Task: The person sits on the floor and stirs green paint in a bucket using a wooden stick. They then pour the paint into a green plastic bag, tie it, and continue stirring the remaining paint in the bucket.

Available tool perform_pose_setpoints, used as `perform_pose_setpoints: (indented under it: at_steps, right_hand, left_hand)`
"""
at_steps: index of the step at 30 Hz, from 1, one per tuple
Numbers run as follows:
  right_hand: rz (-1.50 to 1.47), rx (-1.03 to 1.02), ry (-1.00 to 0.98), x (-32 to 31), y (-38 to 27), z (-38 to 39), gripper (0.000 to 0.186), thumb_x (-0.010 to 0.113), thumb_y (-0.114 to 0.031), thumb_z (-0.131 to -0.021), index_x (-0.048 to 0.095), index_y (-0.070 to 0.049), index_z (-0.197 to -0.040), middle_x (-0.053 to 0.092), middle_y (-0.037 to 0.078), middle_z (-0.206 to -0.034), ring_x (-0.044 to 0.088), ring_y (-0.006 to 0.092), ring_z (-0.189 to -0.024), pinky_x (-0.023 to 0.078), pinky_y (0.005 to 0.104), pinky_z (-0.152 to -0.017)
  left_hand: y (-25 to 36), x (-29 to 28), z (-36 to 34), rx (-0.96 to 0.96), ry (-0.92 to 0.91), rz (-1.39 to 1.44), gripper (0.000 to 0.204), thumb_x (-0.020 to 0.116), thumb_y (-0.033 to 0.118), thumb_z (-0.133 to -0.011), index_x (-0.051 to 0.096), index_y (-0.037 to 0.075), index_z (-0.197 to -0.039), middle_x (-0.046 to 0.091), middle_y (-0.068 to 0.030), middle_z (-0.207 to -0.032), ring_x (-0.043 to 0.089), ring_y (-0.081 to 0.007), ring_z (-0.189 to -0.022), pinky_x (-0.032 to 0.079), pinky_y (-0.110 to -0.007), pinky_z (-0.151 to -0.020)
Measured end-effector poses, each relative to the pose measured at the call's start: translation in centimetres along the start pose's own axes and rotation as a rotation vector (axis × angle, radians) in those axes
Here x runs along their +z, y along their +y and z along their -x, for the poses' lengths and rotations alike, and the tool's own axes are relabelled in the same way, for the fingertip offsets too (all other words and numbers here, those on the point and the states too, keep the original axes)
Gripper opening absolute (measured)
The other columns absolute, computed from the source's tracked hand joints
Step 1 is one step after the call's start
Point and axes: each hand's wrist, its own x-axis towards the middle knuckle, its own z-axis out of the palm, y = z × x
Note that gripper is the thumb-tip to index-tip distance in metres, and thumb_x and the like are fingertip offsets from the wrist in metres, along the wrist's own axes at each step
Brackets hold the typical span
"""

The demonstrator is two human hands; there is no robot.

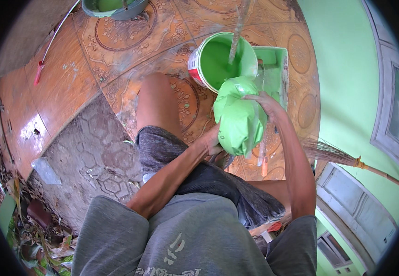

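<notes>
My left hand (212,139) grips the lower left side of a bulging green plastic bag (237,122), its fingertips mostly hidden behind the bag. My right hand (267,105) holds the bag’s upper right side, fingers curved over it. The bag’s narrower top lies over the near rim of a white bucket (199,69) holding green liquid; whether anything flows from it I cannot tell. A long stained stick (236,34) stands slanted in the bucket. Just right of the bucket is a green-smeared tray (278,62), and an orange-handled tool (264,164) lies below it.
A gray basin (123,13) with green liquid and a roller frame with red handle (39,72) are at upper left. A twig broom (360,165) is at the right by a green wall (346,92). Leaves and debris (38,230) lie lower left on broken tiling.
</notes>
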Motion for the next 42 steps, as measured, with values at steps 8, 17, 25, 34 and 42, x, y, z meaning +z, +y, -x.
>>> perform_pose_setpoints:
  at_steps: [8, 17, 25, 34, 42]
  right_hand:
    - [-0.133, -0.025, 0.052, -1.9, 3.9, -0.7, 0.05, 0.071, -0.018, -0.074, 0.051, 0.007, -0.112, 0.062, 0.014, -0.097, 0.064, 0.0204, -0.081, 0.054, 0.032, -0.069]
    - [-0.128, -0.055, 0.085, -2.4, 3.9, -0.2, 0.052, 0.072, -0.016, -0.071, 0.051, 0.009, -0.11, 0.062, 0.017, -0.095, 0.064, 0.0226, -0.081, 0.054, 0.0333, -0.068]
    - [0.014, 0.054, 0.11, -3.0, 3.2, -0.3, 0.094, 0.075, -0.026, -0.072, 0.015, 0.012, -0.133, 0.051, 0.023, -0.114, 0.06, 0.0247, -0.094, 0.055, 0.0353, -0.071]
    - [0.125, -0.104, 0.079, -3.1, 4.2, -0.6, 0.06, 0.073, -0.027, -0.072, 0.05, 0.011, -0.113, 0.062, 0.017, -0.098, 0.063, 0.0197, -0.083, 0.052, 0.031, -0.069]
    - [0.282, -0.207, 0.022, -3.9, 3.9, -1.6, 0.05, 0.072, -0.024, -0.072, 0.057, 0.002, -0.111, 0.064, 0.01, -0.093, 0.062, 0.0168, -0.078, 0.051, 0.0302, -0.069]
  left_hand:
    - [-0.2, 2.7, -0.4, 0.036, 0.143, -0.108, 0.054, 0.047, 0.049, -0.091, 0.043, 0.009, -0.127, 0.057, -0.0055, -0.118, 0.059, -0.0159, -0.1, 0.051, -0.036, -0.084]
    - [-0.1, 2.9, -1.2, -0.12, -0.004, -0.048, 0.052, 0.05, 0.045, -0.09, 0.044, 0.009, -0.127, 0.057, -0.0078, -0.119, 0.06, -0.0182, -0.102, 0.05, -0.039, -0.089]
    - [-1.0, 3.4, -1.5, -0.152, -0.027, -0.012, 0.05, 0.048, 0.04, -0.092, 0.042, 0.007, -0.13, 0.055, -0.01, -0.122, 0.059, -0.0213, -0.105, 0.048, -0.041, -0.091]
    - [-1.7, 2.9, -2.0, -0.161, 0.0, 0.007, 0.048, 0.047, 0.035, -0.093, 0.04, 0.006, -0.13, 0.055, -0.0117, -0.121, 0.059, -0.0221, -0.105, 0.048, -0.042, -0.091]
    - [-2.0, 3.7, -2.1, -0.126, 0.009, 0.059, 0.048, 0.051, 0.032, -0.092, 0.041, 0.003, -0.129, 0.055, -0.014, -0.12, 0.06, -0.0229, -0.103, 0.05, -0.043, -0.089]
